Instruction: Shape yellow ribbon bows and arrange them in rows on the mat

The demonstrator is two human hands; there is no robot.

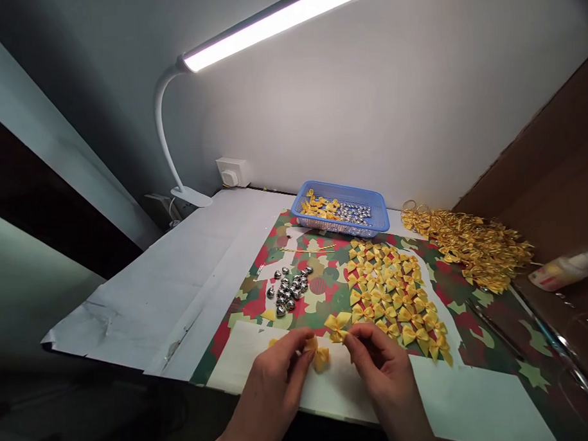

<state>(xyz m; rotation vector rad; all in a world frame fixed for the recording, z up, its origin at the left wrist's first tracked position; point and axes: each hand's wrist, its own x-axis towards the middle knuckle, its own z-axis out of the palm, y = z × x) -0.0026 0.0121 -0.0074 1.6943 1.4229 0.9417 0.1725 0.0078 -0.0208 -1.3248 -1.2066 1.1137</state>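
Note:
My left hand (280,369) is closed in a pinch on a yellow ribbon bow (321,359), low over the white strip (454,388) at the table's front edge. Close by on the right, the thumb and forefinger of my right hand (383,365) pinch the lower corner of another yellow ribbon bow (337,323). Just beyond it, rows of yellow bows (373,282) lie spread on the patterned mat. To the left of these sits a loose group of shiny silver bells (291,288). A bit of yellow ribbon peeks out behind my left hand, mostly hidden.
A blue basket (340,226) at the back holds more bows and silver bells. Thin gold ties (309,250) lie before it. At right are a heap of gold ties (488,246), tweezers (493,326) and a bottle (566,269). A lamp (162,116) arches over the left.

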